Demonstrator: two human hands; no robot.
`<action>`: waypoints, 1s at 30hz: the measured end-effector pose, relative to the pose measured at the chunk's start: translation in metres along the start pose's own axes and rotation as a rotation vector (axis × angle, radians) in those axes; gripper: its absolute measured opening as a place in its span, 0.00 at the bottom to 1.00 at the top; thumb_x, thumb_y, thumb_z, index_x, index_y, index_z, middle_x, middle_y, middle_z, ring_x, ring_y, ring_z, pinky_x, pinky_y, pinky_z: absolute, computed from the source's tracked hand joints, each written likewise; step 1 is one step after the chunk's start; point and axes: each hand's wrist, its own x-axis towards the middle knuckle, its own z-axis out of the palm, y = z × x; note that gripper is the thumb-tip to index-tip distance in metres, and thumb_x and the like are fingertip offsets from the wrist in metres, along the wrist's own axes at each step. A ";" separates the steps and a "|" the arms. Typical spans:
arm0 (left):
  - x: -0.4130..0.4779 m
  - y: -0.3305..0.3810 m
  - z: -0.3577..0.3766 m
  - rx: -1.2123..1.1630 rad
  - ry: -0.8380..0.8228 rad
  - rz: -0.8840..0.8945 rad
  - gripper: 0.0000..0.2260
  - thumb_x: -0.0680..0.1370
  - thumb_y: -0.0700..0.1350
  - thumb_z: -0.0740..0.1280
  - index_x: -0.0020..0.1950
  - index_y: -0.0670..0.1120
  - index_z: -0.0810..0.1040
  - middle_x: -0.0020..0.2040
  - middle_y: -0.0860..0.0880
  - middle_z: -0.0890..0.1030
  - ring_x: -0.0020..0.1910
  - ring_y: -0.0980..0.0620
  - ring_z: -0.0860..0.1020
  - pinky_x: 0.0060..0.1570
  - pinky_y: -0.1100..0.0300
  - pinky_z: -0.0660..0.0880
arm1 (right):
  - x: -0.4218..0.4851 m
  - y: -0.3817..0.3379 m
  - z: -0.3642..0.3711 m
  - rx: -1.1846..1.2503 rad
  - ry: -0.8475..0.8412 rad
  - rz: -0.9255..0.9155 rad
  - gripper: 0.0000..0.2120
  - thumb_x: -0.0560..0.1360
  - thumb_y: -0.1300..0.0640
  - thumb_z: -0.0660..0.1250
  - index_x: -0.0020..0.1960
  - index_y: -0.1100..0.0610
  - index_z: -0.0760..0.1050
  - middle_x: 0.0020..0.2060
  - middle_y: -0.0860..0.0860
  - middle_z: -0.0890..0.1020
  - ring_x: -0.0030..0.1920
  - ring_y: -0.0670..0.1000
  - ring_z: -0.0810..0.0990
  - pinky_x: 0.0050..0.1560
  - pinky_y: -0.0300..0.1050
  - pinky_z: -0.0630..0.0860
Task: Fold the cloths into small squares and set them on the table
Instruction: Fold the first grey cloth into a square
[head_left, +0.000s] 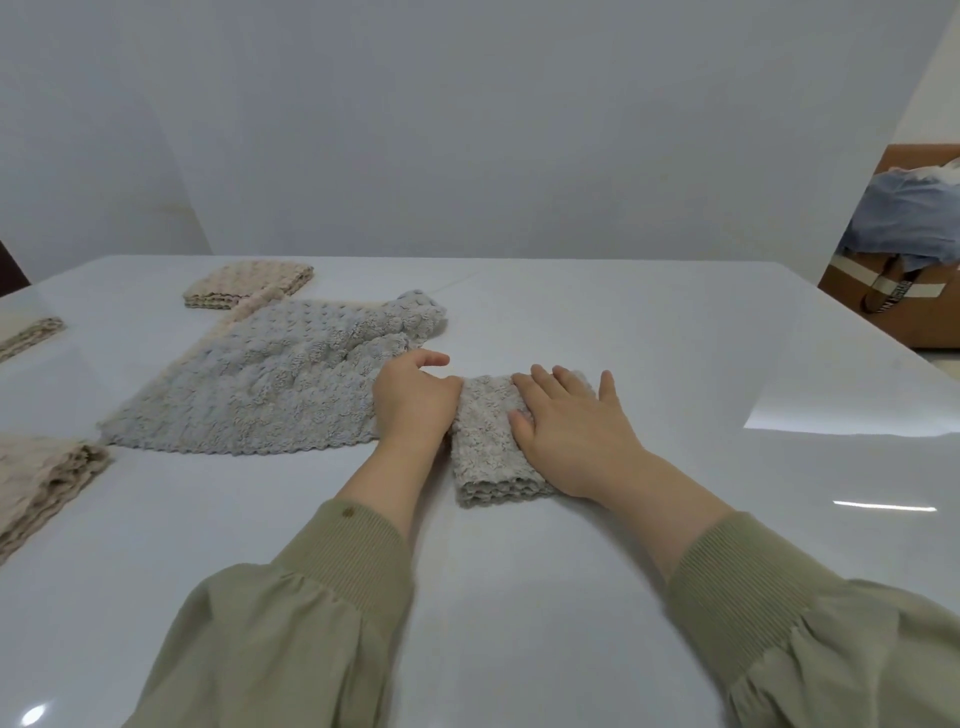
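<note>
A small folded grey cloth (488, 447) lies on the glossy white table (675, 364) in front of me. My right hand (571, 431) presses flat on its right half, fingers straight and spread. My left hand (415, 400) rests at the cloth's left edge with fingers curled loosely toward the table; I cannot see them gripping anything. A large unfolded grey-blue bobbled cloth (280, 379) lies spread just left of my left hand. A folded beige cloth (244, 286) sits beyond it at the back left.
Another folded beige cloth (41, 478) lies at the near left edge, and one more folded cloth (31, 335) at the far left. A cardboard box with blue fabric (904, 260) stands off the table to the right. A white wall is behind.
</note>
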 end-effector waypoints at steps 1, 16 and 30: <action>0.001 -0.001 0.000 0.065 0.007 0.037 0.10 0.72 0.42 0.71 0.52 0.49 0.80 0.36 0.51 0.79 0.34 0.55 0.76 0.38 0.61 0.69 | 0.000 0.000 0.000 0.009 -0.007 0.023 0.26 0.81 0.44 0.43 0.77 0.52 0.49 0.77 0.49 0.52 0.76 0.51 0.49 0.73 0.63 0.42; -0.020 -0.005 -0.005 0.906 -0.640 0.527 0.23 0.83 0.52 0.46 0.78 0.51 0.47 0.78 0.53 0.44 0.77 0.51 0.42 0.74 0.46 0.47 | -0.001 0.004 0.001 0.093 -0.019 0.067 0.27 0.81 0.46 0.43 0.77 0.54 0.49 0.77 0.49 0.50 0.77 0.50 0.46 0.73 0.62 0.40; -0.013 -0.013 -0.005 0.387 -0.399 0.628 0.17 0.81 0.42 0.57 0.70 0.45 0.70 0.73 0.48 0.66 0.75 0.52 0.56 0.71 0.62 0.49 | -0.047 -0.001 -0.003 0.061 -0.004 -0.144 0.36 0.76 0.35 0.52 0.77 0.49 0.46 0.77 0.48 0.46 0.77 0.50 0.41 0.74 0.57 0.36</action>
